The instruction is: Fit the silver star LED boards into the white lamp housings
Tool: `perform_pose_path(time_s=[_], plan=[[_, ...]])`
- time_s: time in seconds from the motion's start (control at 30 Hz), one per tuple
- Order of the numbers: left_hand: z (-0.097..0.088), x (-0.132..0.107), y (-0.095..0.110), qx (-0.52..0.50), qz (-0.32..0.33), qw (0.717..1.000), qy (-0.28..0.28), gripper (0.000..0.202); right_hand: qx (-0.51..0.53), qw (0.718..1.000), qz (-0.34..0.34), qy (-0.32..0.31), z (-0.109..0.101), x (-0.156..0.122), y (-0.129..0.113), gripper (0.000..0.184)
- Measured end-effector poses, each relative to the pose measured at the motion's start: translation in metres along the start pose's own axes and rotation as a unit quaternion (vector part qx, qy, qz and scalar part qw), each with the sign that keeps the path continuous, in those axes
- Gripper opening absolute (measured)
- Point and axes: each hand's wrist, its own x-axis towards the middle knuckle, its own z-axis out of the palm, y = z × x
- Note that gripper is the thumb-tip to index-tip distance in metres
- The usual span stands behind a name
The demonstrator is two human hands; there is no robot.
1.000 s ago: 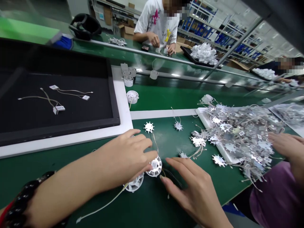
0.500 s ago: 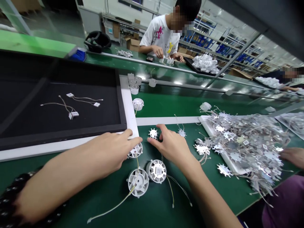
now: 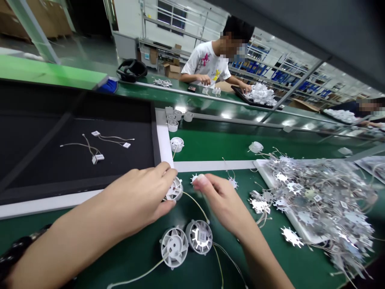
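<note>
My left hand (image 3: 147, 188) has its fingers closed around the edge of a white round fan-like housing (image 3: 177, 189), whose thin cable trails to the right. Beside it my right hand (image 3: 224, 200) is curled, thumb against the fingers; anything between them is hidden. A star-shaped metal plate (image 3: 194, 179) shows partly behind the right thumb. Nearer to me, two more housings touch each other: an uncovered one (image 3: 174, 247) showing its spokes, and one with a shiny star plate and a white square (image 3: 200, 237) on top. Cables run out from both.
A big heap of star plates with wires (image 3: 325, 200) lies on the right over a white foam tray. On the left is a black tray (image 3: 36, 168) with several wired square chips (image 3: 98, 158). Across the bench a co-worker (image 3: 207, 60) handles white parts.
The view has tilted up. The left housing's cable has swung from the lower housing to the right. My right fingers have closed from an open spread. The co-worker's hand has reached the white heap.
</note>
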Motion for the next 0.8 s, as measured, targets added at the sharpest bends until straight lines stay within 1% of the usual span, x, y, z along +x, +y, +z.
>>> perform_pose_path(time_s=[0.03,0.1,0.13,0.17,0.2,0.27,0.33,0.4,0.47,0.57,0.63,0.73,0.8], plan=[[-0.002,0.0,0.001,0.001,-0.009,1.0,0.017,0.026,0.045,0.998,-0.007,-0.038,-0.001,-0.003,-0.006,0.054],[-0.002,0.0,0.005,0.001,-0.013,0.999,0.044,0.023,0.1,0.989,-0.011,-0.109,-0.003,-0.008,-0.015,0.052],[0.0,0.001,0.007,0.005,-0.011,0.998,0.059,0.022,0.122,0.984,-0.007,-0.133,-0.005,-0.009,-0.017,0.049],[0.003,0.001,0.009,0.011,-0.012,0.997,0.074,0.023,0.143,0.979,-0.003,-0.143,-0.006,-0.01,-0.017,0.046],[0.007,0.002,0.011,0.018,-0.014,0.996,0.088,0.023,0.163,0.976,-0.001,-0.142,-0.007,-0.01,-0.016,0.044],[0.015,0.004,0.015,0.026,-0.018,0.993,0.114,0.025,0.192,0.974,-0.005,-0.12,-0.01,-0.008,-0.01,0.037],[0.023,0.006,0.018,0.021,-0.019,0.993,0.111,0.025,0.201,0.975,-0.004,-0.098,-0.011,-0.007,-0.002,0.032],[0.029,0.008,0.021,0.006,-0.012,0.996,0.087,0.023,0.179,0.979,0.011,-0.098,-0.012,-0.006,0.006,0.033],[0.036,0.01,0.023,0.0,-0.008,0.998,0.068,0.019,0.132,0.984,0.027,-0.116,-0.012,-0.005,0.012,0.036],[0.049,0.011,0.023,0.02,0.009,0.997,0.073,0.012,0.058,0.985,0.041,-0.154,-0.012,-0.004,0.017,0.037],[0.058,0.011,0.021,0.03,0.026,0.996,0.077,0.008,0.026,0.985,0.045,-0.164,-0.01,-0.003,0.018,0.036],[0.067,0.011,0.018,0.032,0.044,0.996,0.076,0.014,-0.015,0.988,0.047,-0.144,-0.004,-0.003,0.021,0.035],[0.067,0.01,0.017,0.034,0.056,0.995,0.078,0.018,-0.048,0.99,0.043,-0.126,0.002,-0.003,0.024,0.034]])
